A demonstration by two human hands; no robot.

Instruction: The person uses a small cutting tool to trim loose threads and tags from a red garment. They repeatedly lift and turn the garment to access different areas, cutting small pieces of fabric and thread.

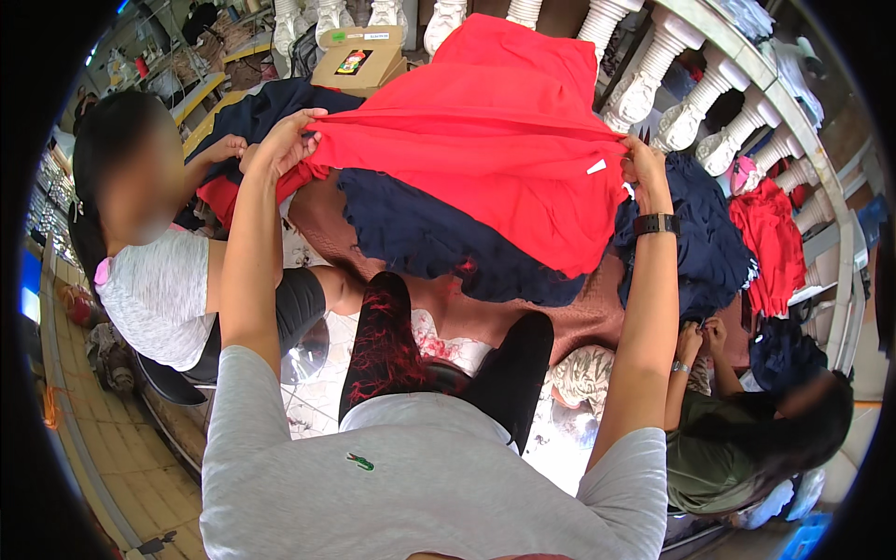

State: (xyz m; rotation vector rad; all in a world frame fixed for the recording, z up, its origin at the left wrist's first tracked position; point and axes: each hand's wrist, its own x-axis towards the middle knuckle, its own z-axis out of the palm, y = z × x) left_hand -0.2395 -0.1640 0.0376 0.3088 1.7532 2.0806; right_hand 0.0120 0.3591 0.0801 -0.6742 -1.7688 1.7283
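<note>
A large piece of bright red fabric [485, 103] is stretched wide between my two hands. My left hand [287, 145] pinches its left edge, with the arm held out straight. At the opposite edge my right hand [646, 168], below a dark wristwatch, is closed on the fabric. A small white tag [595, 167] shows on the red cloth near my right hand. Under the red fabric lies dark navy fabric [420, 229] with a frayed edge, hanging toward my lap. Red threads cling to my dark trousers [381, 327].
A person in a light top sits at left, a hand [227, 149] near mine. Another person's hands [702, 341] work on navy fabric [686, 243] at right. A cardboard box [359, 61] stands behind, before a white balustrade [667, 56]. Red garments [767, 245] hang at right.
</note>
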